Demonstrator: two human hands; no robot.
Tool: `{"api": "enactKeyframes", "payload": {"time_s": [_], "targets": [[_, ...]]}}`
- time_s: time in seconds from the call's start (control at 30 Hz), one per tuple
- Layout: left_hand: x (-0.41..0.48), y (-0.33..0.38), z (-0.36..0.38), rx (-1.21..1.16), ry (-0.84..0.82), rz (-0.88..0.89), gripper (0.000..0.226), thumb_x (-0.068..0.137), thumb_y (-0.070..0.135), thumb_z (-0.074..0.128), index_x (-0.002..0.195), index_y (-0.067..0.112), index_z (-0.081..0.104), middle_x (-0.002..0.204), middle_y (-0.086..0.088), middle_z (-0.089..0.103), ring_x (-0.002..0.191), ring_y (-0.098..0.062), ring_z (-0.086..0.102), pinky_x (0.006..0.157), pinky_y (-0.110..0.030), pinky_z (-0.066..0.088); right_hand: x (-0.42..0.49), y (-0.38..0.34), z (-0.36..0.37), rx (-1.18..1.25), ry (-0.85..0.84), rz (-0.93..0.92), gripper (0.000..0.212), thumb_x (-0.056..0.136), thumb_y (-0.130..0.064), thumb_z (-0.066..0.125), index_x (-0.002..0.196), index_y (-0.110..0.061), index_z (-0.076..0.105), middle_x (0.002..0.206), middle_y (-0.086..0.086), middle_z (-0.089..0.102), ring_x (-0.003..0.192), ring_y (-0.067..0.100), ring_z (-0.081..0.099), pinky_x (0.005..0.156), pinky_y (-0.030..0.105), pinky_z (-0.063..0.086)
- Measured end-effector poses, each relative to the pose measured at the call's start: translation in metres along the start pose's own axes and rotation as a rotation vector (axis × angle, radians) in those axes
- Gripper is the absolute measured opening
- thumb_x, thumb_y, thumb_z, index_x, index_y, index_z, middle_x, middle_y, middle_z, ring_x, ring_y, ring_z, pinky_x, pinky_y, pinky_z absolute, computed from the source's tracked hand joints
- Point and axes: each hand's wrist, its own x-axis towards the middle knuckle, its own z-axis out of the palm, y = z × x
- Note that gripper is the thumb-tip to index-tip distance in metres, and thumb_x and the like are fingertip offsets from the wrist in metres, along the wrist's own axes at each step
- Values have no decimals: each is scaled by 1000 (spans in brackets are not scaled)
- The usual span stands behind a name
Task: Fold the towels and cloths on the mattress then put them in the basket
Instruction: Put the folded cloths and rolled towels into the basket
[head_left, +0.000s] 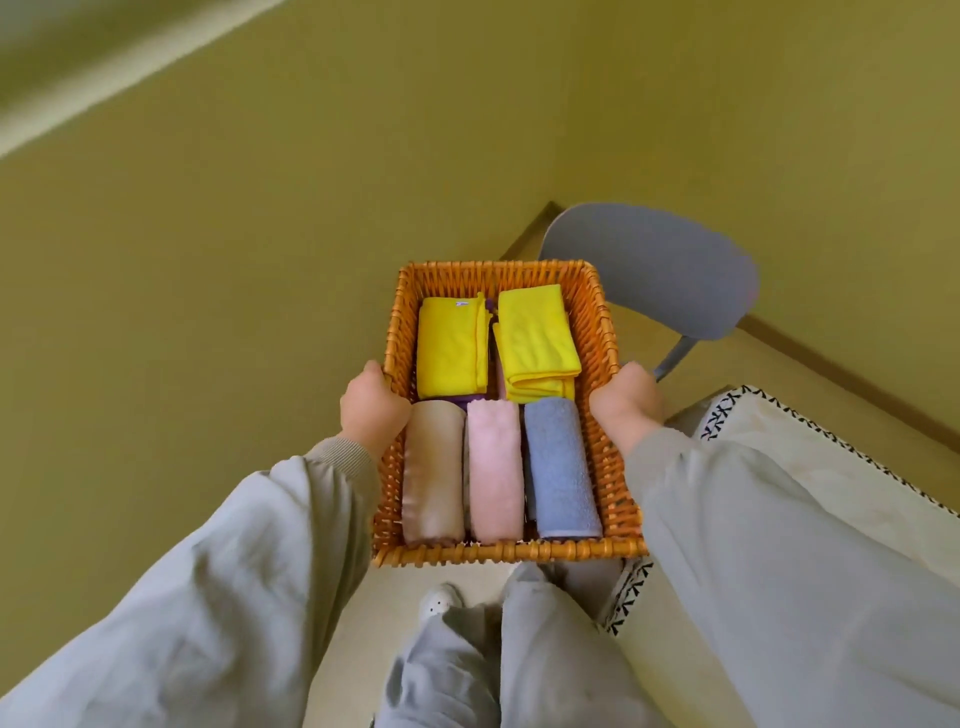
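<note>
An orange wicker basket (613, 467) hangs in the air in front of me. My left hand (371, 408) grips its left rim and my right hand (626, 405) grips its right rim. Inside, at the far end, lie two folded yellow cloths (452, 348), side by side. At the near end three rolled towels lie in a row: beige (434, 473), pink (494, 470) and blue (561, 467). A bit of purple cloth (465, 400) shows under the yellow ones.
A grey chair (649, 270) stands against the green wall beyond the basket. The mattress with a patterned cover edge (779, 452) lies at the right. My legs and one white shoe (440, 600) are below the basket on a pale floor.
</note>
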Motion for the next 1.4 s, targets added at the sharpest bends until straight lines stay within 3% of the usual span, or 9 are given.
{"api": "enactKeyframes", "payload": {"time_s": [0.27, 0.73, 0.87, 1.03, 1.4], "targets": [[-22, -70, -70, -75, 146, -192, 13, 77, 1, 49, 87, 5, 42, 78, -8, 48, 77, -33, 50, 65, -35, 37, -44, -90, 23, -197, -94, -326, 26, 87, -17, 59, 109, -7, 53, 116, 16, 61, 108, 36, 58, 77, 36, 46], [-115, -144, -62, -345, 517, -728, 11, 82, 7, 50, 93, 7, 48, 77, -5, 52, 77, -31, 54, 67, -33, 40, -89, -209, 72, -464, -422, -932, 22, 87, -19, 57, 105, -8, 51, 110, 14, 61, 101, 35, 59, 75, 34, 45], [-165, -178, -69, -379, 586, -858, 9, 82, 7, 50, 90, 8, 49, 80, -7, 54, 78, -32, 55, 68, -33, 42, -145, -221, 97, -540, -511, -1102, 16, 87, -18, 55, 99, -11, 48, 109, 14, 61, 100, 34, 59, 73, 32, 44], [-238, -232, -83, -381, 650, -1009, 8, 84, 12, 52, 91, 10, 49, 83, -8, 55, 77, -30, 53, 68, -33, 40, -235, -212, 123, -570, -645, -1219, 27, 87, -25, 56, 107, -7, 52, 113, 15, 60, 105, 36, 57, 81, 36, 46], [-436, -402, -124, -507, 840, -1250, 9, 81, 14, 55, 88, 13, 49, 88, -9, 59, 82, -32, 57, 73, -36, 49, -514, -159, 195, -664, -708, -1467, 30, 85, -23, 56, 109, -6, 52, 116, 15, 59, 109, 36, 56, 88, 40, 49]]}}
